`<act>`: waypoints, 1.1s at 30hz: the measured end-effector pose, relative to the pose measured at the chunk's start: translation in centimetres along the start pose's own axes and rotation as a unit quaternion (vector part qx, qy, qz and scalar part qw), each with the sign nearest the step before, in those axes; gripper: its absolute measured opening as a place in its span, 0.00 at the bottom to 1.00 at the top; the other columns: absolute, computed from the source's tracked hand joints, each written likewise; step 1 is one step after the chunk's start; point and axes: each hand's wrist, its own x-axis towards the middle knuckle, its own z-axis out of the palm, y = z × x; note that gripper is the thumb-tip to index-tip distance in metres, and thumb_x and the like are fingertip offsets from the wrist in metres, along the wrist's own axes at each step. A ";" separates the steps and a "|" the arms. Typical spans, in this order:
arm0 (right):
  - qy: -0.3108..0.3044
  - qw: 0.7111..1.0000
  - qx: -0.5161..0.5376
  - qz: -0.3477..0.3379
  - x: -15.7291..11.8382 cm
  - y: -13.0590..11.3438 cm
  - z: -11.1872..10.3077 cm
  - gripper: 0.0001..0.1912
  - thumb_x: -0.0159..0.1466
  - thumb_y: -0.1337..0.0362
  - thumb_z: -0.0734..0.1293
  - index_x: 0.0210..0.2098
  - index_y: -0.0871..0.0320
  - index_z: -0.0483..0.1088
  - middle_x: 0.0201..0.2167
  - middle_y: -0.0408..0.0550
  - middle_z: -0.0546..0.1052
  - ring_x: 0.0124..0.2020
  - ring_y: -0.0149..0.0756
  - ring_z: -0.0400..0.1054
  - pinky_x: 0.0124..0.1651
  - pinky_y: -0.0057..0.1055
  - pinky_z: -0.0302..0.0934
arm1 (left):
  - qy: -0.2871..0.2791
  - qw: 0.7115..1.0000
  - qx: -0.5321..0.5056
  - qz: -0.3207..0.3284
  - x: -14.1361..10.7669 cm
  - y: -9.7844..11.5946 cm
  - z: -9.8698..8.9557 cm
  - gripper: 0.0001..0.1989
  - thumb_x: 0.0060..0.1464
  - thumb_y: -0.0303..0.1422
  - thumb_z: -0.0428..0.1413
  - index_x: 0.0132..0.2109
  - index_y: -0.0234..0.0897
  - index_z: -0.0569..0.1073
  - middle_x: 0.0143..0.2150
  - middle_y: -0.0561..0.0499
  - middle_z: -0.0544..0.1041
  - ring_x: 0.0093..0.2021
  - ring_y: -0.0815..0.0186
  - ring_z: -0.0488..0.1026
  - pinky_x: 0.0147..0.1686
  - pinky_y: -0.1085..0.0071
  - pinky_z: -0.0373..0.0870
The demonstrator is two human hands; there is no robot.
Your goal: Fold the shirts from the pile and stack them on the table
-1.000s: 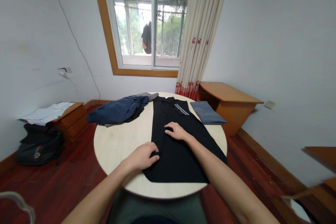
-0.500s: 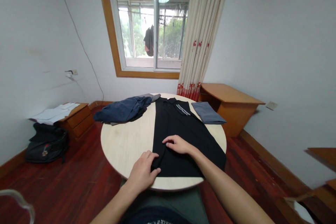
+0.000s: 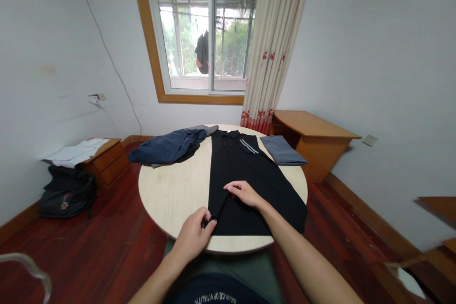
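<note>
Apparently, you're gathering cloth: your left hand [image 3: 195, 232] pinches the black polo shirt [image 3: 245, 168] near its near-left corner, your right hand [image 3: 245, 194] a fold farther right. It lies across the desk's [image 3: 171, 190] right half; moving it calls for even tension.

The table [image 3: 171, 192] is pale cream with faint wood grain. On it, the shirt [image 3: 242, 166] is plain black, with 2 pale grey stripes [image 3: 248, 146] on a sleeve. At the table's left, the pile [image 3: 167, 146] is mostly navy, with some grey; at its right, the folded cloth [image 3: 283, 150] is plain slate grey. Behind the table, the curtain [image 3: 265, 73] is cream, dotted with red flowers above a red hem. Right of it, the desk [image 3: 313, 126] is orange-brown; left of it, the bag [image 3: 66, 194] is black and the papers [image 3: 76, 153] white. Around it, the floor [image 3: 107, 242] is dark red-brown.
</note>
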 end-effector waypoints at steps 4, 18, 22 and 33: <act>0.006 1.000 -0.004 -0.009 -0.2 -0.3 0.2 0.27 0.60 0.42 0.67 0.41 0.61 0.79 0.35 0.50 0.80 0.28 0.34 0.68 0.34 0.31 0.61 | -0.009 1.000 -0.012 0.014 -0.1 0.0 0.5 0.06 0.57 0.33 0.53 0.41 0.39 0.68 0.34 0.52 0.72 0.33 0.63 0.69 0.35 0.67 0.64; -0.064 0.996 -0.051 -0.018 -1.2 -2.2 0.5 0.24 0.60 0.48 0.70 0.46 0.61 0.77 0.26 0.42 0.72 0.27 0.30 0.62 0.31 0.27 0.55 | -0.047 0.991 0.103 0.075 -1.0 0.6 0.0 0.03 0.59 0.28 0.54 0.39 0.37 0.73 0.40 0.47 0.74 0.43 0.58 0.71 0.44 0.62 0.67; -0.129 0.987 -0.097 0.022 -2.4 -3.8 0.9 0.14 0.60 0.62 0.71 0.45 0.60 0.77 0.21 0.37 0.67 0.23 0.26 0.59 0.27 0.24 0.52 | -0.058 0.989 0.107 0.087 -0.9 0.4 -0.5 0.06 0.59 0.28 0.55 0.43 0.37 0.74 0.44 0.45 0.73 0.46 0.58 0.71 0.47 0.62 0.69; -0.140 0.964 -0.152 0.166 -3.3 -5.8 1.6 0.09 0.60 0.73 0.66 0.40 0.62 0.75 0.18 0.38 0.72 0.17 0.26 0.62 0.21 0.21 0.53 | -0.109 0.967 0.188 0.136 -0.9 1.3 -2.3 0.11 0.62 0.25 0.51 0.42 0.37 0.78 0.39 0.46 0.76 0.42 0.60 0.73 0.43 0.65 0.69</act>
